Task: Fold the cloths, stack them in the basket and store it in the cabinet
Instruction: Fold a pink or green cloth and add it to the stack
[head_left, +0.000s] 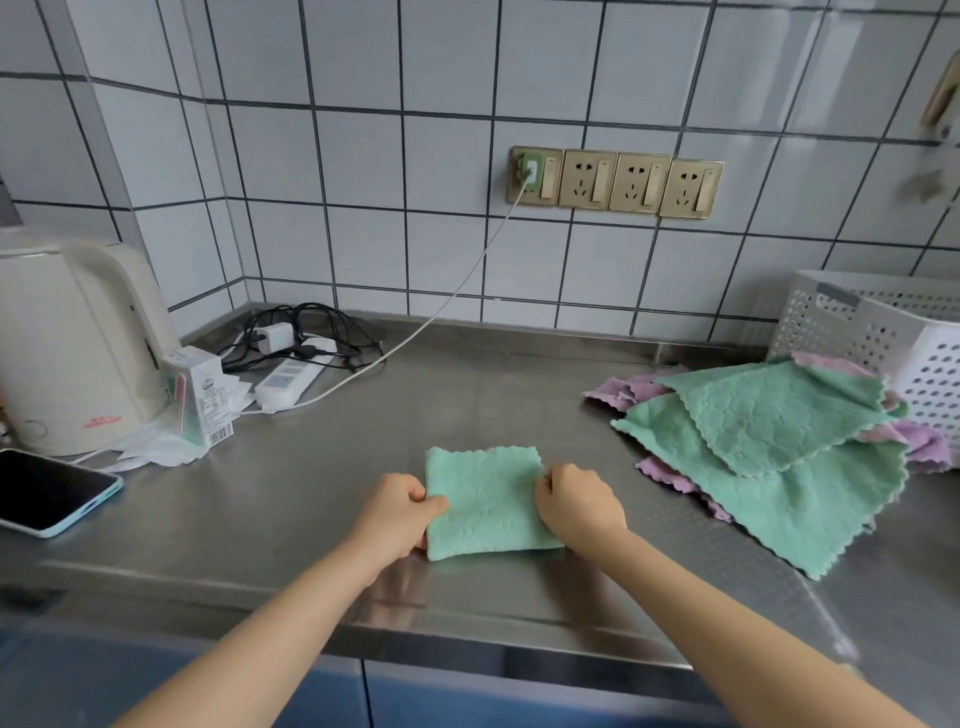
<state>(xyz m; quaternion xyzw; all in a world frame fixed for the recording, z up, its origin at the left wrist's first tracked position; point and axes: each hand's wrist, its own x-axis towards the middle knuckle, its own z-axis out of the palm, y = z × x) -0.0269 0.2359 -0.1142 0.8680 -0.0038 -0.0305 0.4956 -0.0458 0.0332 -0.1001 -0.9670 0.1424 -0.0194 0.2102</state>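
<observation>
Here one folded green cloth (491, 501), nubbly and square, lies near the counter's (332, 467) front edge; left hand (397, 512) and right hand (576, 501) pinch its sides. Unfolded green and purple cloths (769, 441) lie heaped beside one white basket (883, 332).

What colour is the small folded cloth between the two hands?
Mint green, seen best in the head view: the small folded cloth lies on the steel counter.

Cream kettle (72, 343) stands far left on the steel counter (467, 395), a small carton (200, 395) just beside it, a phone (49, 491) lying screen-up nearer the edge; a power strip (291, 376) with tangled black cables (311, 327) sits by the tiled wall (441, 249), white cable (441, 312) running up to the sockets (615, 182)
</observation>
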